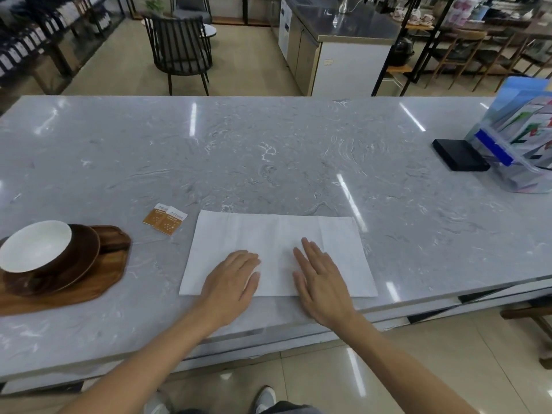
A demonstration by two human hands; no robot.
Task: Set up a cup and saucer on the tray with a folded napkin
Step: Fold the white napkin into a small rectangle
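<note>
A white napkin [268,234] lies flat as a wide rectangle near the front edge of the grey marble counter [268,150]. My left hand [231,282] rests palm down on its lower middle, fingers straight. My right hand [321,282] presses flat beside it, fingers spread, apart from the left hand. At the left a wooden tray [107,282] carries a dark brown saucer [85,258]. A cup [34,246], white inside and brown outside, sits on the saucer.
Two small brown sugar packets [165,219] lie between the tray and the napkin. A black box [460,154] and a clear brochure holder [519,138] stand at the right. Chairs and a steel cabinet are beyond the counter.
</note>
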